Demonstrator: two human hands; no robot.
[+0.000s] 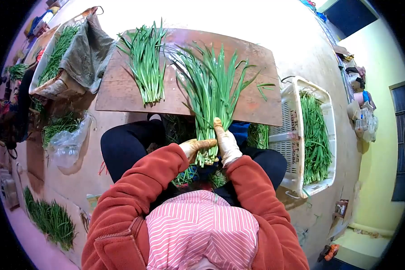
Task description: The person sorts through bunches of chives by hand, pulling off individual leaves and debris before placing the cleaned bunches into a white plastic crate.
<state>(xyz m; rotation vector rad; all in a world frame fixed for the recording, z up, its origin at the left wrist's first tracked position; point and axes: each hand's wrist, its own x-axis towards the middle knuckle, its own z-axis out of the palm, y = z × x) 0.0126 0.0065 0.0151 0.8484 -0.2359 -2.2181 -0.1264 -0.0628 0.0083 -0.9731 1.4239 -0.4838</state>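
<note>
A bunch of garlic chives (211, 96) stands out over the near edge of the wooden board, its pale cut ends toward me and its green leaves spread on the board. My left hand (196, 147), in a stained glove, closes around the stalks near the cut ends. Higher up on the right side, my right hand (226, 141), also gloved, grips the same bunch with its thumb along the stalks. A second bunch of chives (147, 67) lies on the board to the left, apart from both hands.
The wooden board (175, 101) spans the front of my knees, with a few loose leaves (264, 89) at its right. A white plastic crate (292, 153) of chives stands right. At left are another crate (44, 85) under grey sheeting, a clear plastic bag (69, 144) and floor chives (49, 218).
</note>
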